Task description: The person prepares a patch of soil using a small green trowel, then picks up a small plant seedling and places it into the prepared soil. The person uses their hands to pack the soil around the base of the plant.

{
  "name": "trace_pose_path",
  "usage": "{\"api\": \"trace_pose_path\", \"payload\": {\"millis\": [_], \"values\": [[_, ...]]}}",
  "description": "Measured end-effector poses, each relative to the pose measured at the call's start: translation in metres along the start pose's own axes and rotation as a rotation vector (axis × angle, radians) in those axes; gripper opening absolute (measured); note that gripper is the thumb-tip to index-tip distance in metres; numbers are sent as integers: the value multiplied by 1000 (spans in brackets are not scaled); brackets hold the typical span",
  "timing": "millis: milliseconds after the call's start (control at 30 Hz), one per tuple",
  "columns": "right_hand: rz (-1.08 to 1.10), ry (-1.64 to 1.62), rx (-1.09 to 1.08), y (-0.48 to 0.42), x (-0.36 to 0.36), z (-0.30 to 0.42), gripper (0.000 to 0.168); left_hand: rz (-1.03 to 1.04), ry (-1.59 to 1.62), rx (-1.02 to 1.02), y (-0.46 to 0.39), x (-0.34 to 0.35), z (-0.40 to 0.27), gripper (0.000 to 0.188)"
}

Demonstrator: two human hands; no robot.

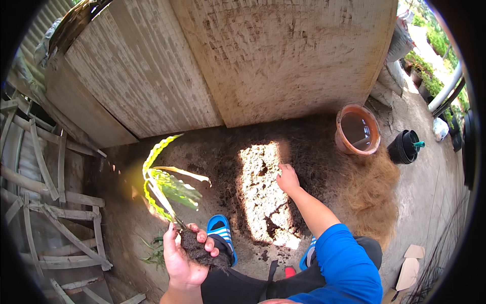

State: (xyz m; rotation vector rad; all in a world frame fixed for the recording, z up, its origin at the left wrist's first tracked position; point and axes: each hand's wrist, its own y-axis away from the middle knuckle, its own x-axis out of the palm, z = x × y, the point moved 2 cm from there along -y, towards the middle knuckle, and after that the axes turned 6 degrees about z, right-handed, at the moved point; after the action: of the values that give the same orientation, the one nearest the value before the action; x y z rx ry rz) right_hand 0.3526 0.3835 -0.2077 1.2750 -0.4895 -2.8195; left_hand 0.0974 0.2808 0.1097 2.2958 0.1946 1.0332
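In my left hand [186, 262] is the dark root ball [195, 245] of a leafy plant [167, 186], held above the floor by my left foot. Its wavy green leaves point up and away from me, and one narrow leaf has yellowed. My right hand [287, 178] reaches down to a mound of loose potting soil [262, 197], fingers at the right side of its sunlit strip. Whether those fingers grip any soil is hidden by the hand and the glare.
Right of the soil lies a heap of brown fibre [370, 193]. Behind it stand a terracotta-coloured pot [341, 135] of water and stacked black nursery pots [402, 148]. Boards [288, 64] lean along the back. A wooden lattice [60, 216] stands left; plant cuttings [153, 252] lie near my left foot.
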Motion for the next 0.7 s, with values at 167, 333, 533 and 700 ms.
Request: {"api": "trace_pose_path", "payload": {"millis": [167, 333, 533, 700], "values": [[-33, 238, -39, -18, 20, -2, 40, -30, -11, 44, -3, -1, -3, 38], [-142, 449, -96, -41, 42, -19, 36, -86, -49, 52, -6, -4, -5, 38], [-3, 564, 11, -44, 47, -17, 26, -102, 0, 61, -3, -17, -6, 37], [42, 649, -82, -41, 48, -25, 18, -90, -33, 97, 0, -25, -9, 36]]}}
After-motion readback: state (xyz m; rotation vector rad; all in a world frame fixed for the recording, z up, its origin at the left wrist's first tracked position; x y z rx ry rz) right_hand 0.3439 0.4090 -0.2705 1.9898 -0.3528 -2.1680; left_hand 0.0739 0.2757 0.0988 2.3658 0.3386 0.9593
